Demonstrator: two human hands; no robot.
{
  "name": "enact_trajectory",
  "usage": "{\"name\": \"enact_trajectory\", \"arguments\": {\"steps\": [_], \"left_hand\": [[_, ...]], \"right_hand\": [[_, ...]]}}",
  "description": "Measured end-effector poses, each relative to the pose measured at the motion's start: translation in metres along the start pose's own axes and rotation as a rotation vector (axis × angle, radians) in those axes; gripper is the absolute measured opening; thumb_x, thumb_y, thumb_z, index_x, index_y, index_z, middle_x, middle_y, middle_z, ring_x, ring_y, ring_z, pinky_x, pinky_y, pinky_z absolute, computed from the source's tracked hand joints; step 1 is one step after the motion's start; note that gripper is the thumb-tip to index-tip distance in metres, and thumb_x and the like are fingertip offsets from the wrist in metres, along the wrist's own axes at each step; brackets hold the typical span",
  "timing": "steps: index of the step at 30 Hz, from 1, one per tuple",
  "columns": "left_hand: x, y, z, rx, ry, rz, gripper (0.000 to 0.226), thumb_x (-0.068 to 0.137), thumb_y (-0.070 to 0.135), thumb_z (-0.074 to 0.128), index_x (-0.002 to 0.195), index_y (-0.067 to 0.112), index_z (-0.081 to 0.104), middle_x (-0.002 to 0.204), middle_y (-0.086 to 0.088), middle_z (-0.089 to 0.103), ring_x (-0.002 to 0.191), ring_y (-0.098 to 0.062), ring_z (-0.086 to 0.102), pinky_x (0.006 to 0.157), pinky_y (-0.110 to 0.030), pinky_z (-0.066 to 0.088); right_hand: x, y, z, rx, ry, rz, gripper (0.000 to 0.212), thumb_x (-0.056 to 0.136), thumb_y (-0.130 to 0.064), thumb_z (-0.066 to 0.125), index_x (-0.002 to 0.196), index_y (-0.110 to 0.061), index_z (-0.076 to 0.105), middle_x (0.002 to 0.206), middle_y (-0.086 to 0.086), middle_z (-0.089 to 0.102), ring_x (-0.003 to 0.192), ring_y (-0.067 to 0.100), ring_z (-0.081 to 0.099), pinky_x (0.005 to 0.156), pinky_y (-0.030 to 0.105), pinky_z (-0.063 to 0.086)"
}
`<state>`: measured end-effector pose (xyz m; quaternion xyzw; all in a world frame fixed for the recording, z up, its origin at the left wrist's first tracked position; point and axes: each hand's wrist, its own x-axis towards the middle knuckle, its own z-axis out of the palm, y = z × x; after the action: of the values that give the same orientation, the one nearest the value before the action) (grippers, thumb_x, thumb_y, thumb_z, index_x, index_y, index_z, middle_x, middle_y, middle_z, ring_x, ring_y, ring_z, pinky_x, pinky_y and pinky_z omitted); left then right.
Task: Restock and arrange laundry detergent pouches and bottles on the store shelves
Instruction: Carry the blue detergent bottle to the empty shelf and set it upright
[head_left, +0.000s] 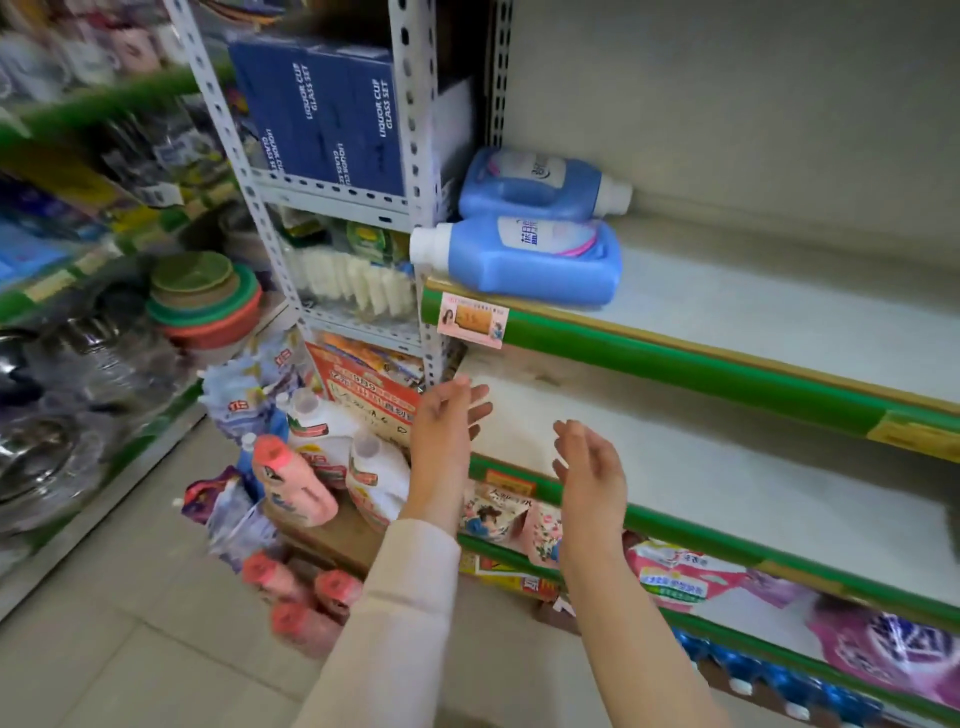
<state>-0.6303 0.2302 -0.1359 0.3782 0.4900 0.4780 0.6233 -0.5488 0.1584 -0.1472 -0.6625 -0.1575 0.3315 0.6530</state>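
Two blue detergent bottles lie on their sides on the upper shelf (779, 306): one (524, 257) at the front left edge, the other (540, 184) behind it. My left hand (447, 421) and my right hand (589, 467) hover empty with relaxed fingers in front of the bare middle shelf (727, 457). On the floor to the left stands a heap of stock: a pink bottle (293, 483), white bottles (374, 478) and blue-white pouches (239, 400). Pink and purple pouches (685, 577) lie on the lower shelf.
A white slotted metal rack (415, 130) holds dark blue glass-set boxes (322, 109) and brushes. Stacked bowls (202, 296) and metal ware fill the left shelving. A cardboard box (332, 535) sits under the floor stock. Blue-capped bottles (769, 680) line the bottom shelf.
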Motion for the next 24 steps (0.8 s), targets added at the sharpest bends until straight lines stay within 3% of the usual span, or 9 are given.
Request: {"name": "enact_trajectory", "arguments": {"steps": [3, 6, 9, 11, 16, 21, 24], "left_hand": [[0.018, 0.025, 0.007, -0.043, -0.01, 0.058, 0.011, 0.097, 0.028, 0.047, 0.092, 0.021, 0.053, 0.089, 0.007, 0.067, 0.079, -0.007, 0.064, 0.068, -0.022, 0.047], [0.035, 0.039, 0.013, -0.071, -0.048, 0.087, 0.01, 0.095, 0.03, 0.05, 0.095, 0.021, 0.054, 0.091, 0.006, 0.07, 0.083, -0.011, 0.066, 0.077, -0.027, 0.051], [0.053, 0.049, 0.014, -0.088, -0.067, 0.086, 0.012, 0.096, 0.031, 0.048, 0.096, 0.02, 0.053, 0.091, 0.005, 0.069, 0.083, -0.009, 0.067, 0.074, -0.023, 0.05], [0.069, 0.057, 0.017, -0.103, -0.087, 0.075, 0.012, 0.096, 0.031, 0.049, 0.096, 0.02, 0.052, 0.09, 0.005, 0.068, 0.083, -0.011, 0.065, 0.069, -0.021, 0.048], [0.09, 0.057, 0.026, -0.109, -0.11, -0.02, 0.026, 0.094, 0.032, 0.051, 0.108, 0.01, 0.053, 0.092, -0.003, 0.065, 0.072, -0.011, 0.062, 0.057, -0.019, 0.05], [0.095, 0.042, 0.035, -0.152, -0.071, -0.139, 0.018, 0.093, 0.027, 0.054, 0.091, 0.01, 0.055, 0.106, -0.018, 0.064, 0.077, -0.018, 0.065, 0.067, -0.025, 0.053], [0.096, 0.042, 0.04, -0.2, -0.031, -0.122, 0.013, 0.093, 0.023, 0.053, 0.087, 0.012, 0.054, 0.105, -0.018, 0.065, 0.076, -0.018, 0.065, 0.069, -0.028, 0.051]], "right_hand": [[0.022, -0.031, 0.011, 0.026, 0.018, -0.12, 0.007, 0.094, -0.026, 0.052, 0.098, -0.022, 0.057, 0.101, -0.006, 0.063, 0.097, 0.006, 0.059, 0.095, 0.027, 0.046], [0.044, -0.064, 0.026, 0.025, 0.025, -0.294, 0.005, 0.092, -0.019, 0.056, 0.097, -0.019, 0.056, 0.099, -0.007, 0.061, 0.088, -0.003, 0.057, 0.079, 0.009, 0.046], [0.067, -0.081, 0.041, -0.035, 0.072, -0.415, 0.016, 0.089, -0.014, 0.061, 0.103, -0.009, 0.058, 0.102, -0.002, 0.061, 0.089, 0.003, 0.058, 0.072, 0.004, 0.042], [0.084, -0.089, 0.05, -0.056, 0.116, -0.448, 0.017, 0.088, -0.017, 0.062, 0.104, -0.012, 0.058, 0.104, -0.002, 0.062, 0.095, 0.006, 0.058, 0.073, 0.003, 0.042], [0.121, -0.104, 0.051, -0.088, 0.204, -0.478, 0.017, 0.088, -0.023, 0.063, 0.103, -0.018, 0.056, 0.106, -0.002, 0.061, 0.101, 0.009, 0.056, 0.077, 0.005, 0.041], [0.158, -0.111, 0.049, -0.149, 0.245, -0.351, 0.029, 0.087, -0.029, 0.064, 0.11, -0.013, 0.058, 0.115, 0.004, 0.062, 0.109, 0.017, 0.057, 0.093, 0.027, 0.046], [0.179, -0.117, 0.047, -0.187, 0.191, -0.264, 0.037, 0.087, -0.032, 0.063, 0.117, -0.009, 0.058, 0.118, 0.006, 0.061, 0.099, 0.014, 0.055, 0.078, 0.018, 0.046]]}}
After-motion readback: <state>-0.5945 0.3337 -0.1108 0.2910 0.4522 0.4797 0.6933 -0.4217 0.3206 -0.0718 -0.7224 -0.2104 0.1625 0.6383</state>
